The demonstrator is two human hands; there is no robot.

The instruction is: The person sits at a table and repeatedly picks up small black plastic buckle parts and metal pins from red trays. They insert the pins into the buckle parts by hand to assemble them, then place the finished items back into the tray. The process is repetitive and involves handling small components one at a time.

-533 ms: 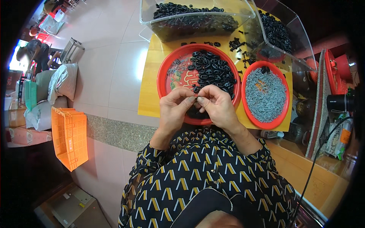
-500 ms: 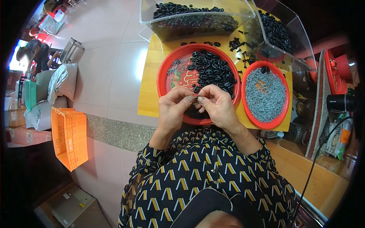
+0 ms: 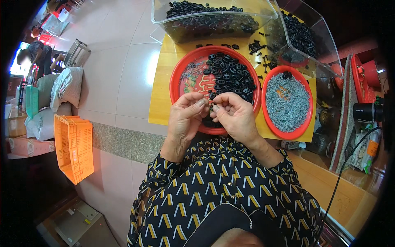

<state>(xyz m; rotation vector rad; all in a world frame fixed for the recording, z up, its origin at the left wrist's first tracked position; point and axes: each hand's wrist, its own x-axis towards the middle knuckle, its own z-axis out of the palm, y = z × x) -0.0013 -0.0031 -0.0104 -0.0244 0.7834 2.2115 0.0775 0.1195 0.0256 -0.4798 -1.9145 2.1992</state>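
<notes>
Both hands are over the near part of a red round tray (image 3: 174, 74). My left hand (image 3: 184, 119) has thumb and forefinger pressed together; whatever they hold is too small to make out. My right hand (image 3: 236, 117) pinches a small black plastic piece near its thumb tip, partly hidden by the fingers. In the tray, black oval two-holed plastic pieces (image 3: 232, 78) are heaped on the right side, and small silver screws (image 3: 193, 71) lie scattered at the upper left. Beside it on the right, a smaller red tray (image 3: 266, 111) is full of silver screws (image 3: 288, 107).
At the table's back stand a clear plastic bin (image 3: 214, 16) of black pieces and another clear bin (image 3: 312, 24) at the right. Loose black parts (image 3: 257, 46) lie between bins and trays. An orange crate (image 3: 76, 148) stands left; a person (image 3: 39, 55) is far left.
My left hand has drawn slightly left, so its fingertips are now apart from my right hand's. My right hand stays nearly in place with the black piece.
</notes>
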